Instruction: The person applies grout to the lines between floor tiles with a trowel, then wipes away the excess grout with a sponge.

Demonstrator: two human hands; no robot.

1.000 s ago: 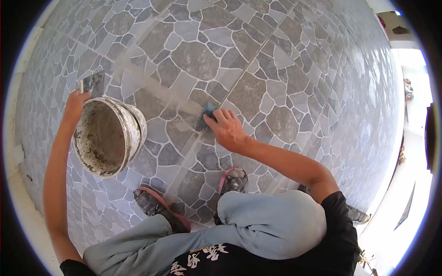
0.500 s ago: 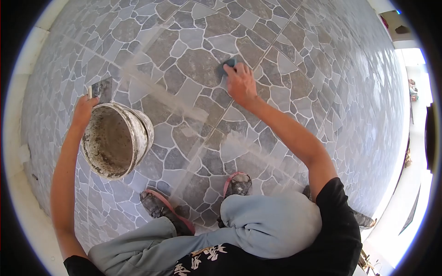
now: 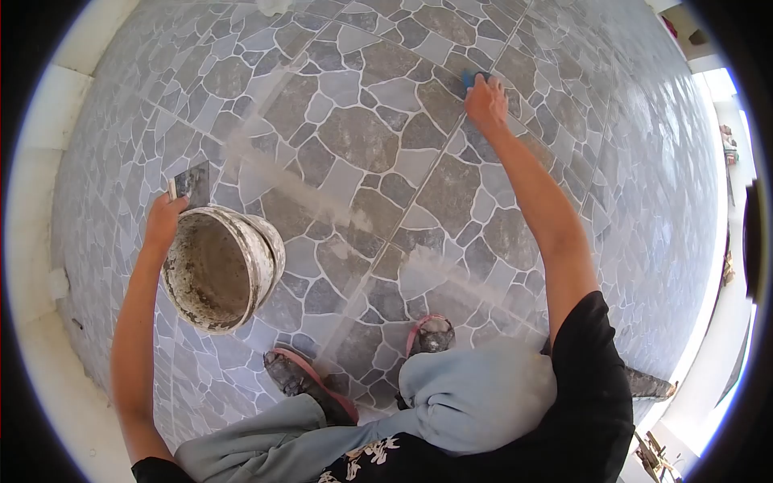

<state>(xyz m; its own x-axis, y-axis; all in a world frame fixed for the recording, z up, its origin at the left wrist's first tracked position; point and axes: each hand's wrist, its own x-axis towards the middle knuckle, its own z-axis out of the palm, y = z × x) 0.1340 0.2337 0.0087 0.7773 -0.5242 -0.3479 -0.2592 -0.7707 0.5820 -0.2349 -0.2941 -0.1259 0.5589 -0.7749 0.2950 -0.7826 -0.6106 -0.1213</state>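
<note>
At the left, my left hand is closed round the pale edge of a flat scraper with a dark, smeared rectangular blade. That hand is at the far-left rim of a mortar-crusted bucket, which has greyish-brown residue inside. Stretched far forward, my right hand grips a blue sponge, pressing it on the patterned tile floor near a straight tile joint. My fingers cover part of the sponge.
Dusty pale grout bands cross the stone-pattern tiles. My shoes stand on the floor below the bucket. A pale wall runs along the left edge. Scattered debris lies at the lower right.
My right hand has moved forward and to the right with the sponge, across the tile joint. The whole view has shifted slightly; my left hand still holds the scraper by the bucket.
</note>
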